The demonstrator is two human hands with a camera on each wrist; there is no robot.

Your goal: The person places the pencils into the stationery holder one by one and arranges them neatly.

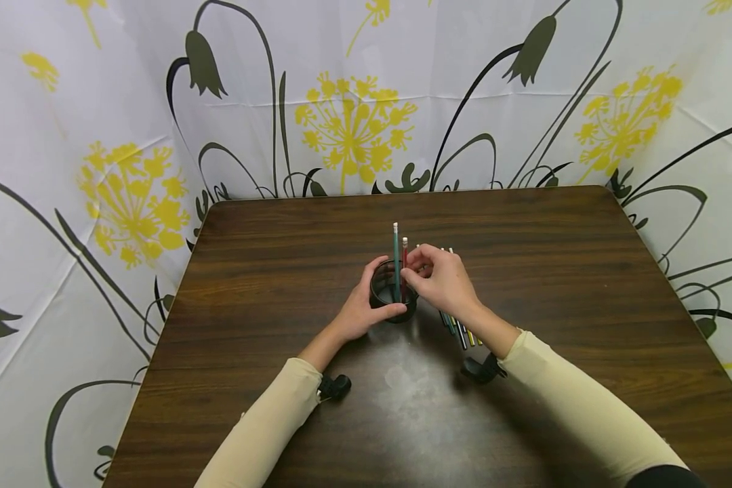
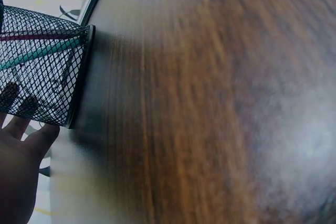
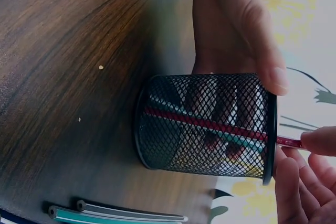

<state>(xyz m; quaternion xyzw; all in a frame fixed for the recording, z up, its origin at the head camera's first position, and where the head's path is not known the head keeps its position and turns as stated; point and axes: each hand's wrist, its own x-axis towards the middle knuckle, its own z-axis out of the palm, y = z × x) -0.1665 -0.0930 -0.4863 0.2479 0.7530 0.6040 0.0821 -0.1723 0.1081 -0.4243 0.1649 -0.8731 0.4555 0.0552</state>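
- Nearest, two pale sleeves reach in from the lower edge of the head view, with a black device at the left wrist and another at the right.
- The left hand is wrapped round a black mesh cup, its thumb over the near rim and its fingers bent round the side, seen through the mesh.
- The right hand has thumb and fingertips closed in a pinch on a red pencil, just above the rim.
- The cup stands base down on the table, between the two hands.
- Inside it, the red pencil slants toward the bottom; a teal pencil leans beside it, eraser end up and projecting higher.
- To the right of the cup, partly hidden under the right hand, lie several loose pencils, among them teal, dark and yellow ones.
- Beyond the table's far edge hangs a white cloth printed with yellow flower heads and dark drooping blooms.
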